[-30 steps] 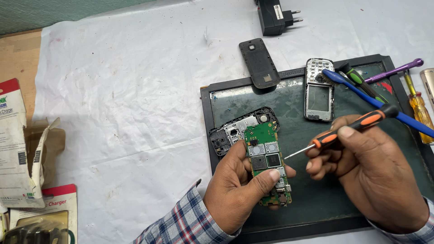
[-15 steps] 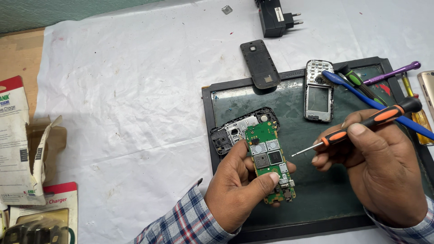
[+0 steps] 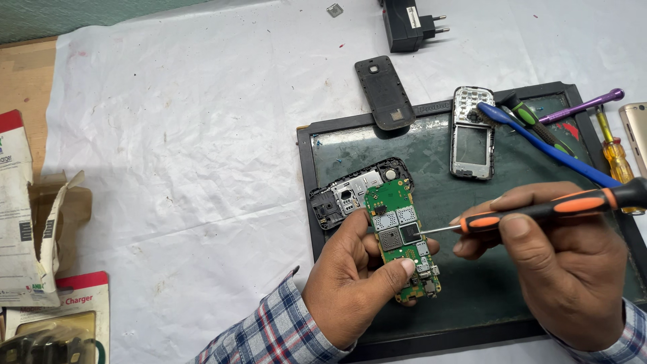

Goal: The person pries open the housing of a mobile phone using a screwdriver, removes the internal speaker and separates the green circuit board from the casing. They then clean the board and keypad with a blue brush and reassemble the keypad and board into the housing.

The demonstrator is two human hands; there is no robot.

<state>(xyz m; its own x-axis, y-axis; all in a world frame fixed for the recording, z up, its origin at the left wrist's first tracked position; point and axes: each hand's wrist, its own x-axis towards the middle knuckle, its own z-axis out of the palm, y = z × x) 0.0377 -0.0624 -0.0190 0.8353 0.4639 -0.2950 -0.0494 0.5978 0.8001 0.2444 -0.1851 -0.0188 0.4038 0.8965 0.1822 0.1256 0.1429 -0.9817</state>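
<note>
My left hand [image 3: 354,276] grips a green phone circuit board [image 3: 402,236] by its edges, thumb across its lower part, over a dark green work mat [image 3: 438,162]. In my right hand [image 3: 563,259] is an orange and black screwdriver [image 3: 546,209], whose thin metal tip touches a dark chip near the board's middle. Just behind the board, a black phone housing [image 3: 350,192] with metal parts lies on the mat.
A silver phone frame [image 3: 472,135], a blue tool [image 3: 549,148], a green-black tool, a purple tool [image 3: 583,106] and a yellow screwdriver [image 3: 614,154] lie at the mat's far right. A black back cover [image 3: 384,91] and charger [image 3: 404,23] sit on white paper. Boxes are at left.
The screwdriver tip has moved left from beside the board onto the chip. The view has shifted slightly; my left hand keeps holding the board.
</note>
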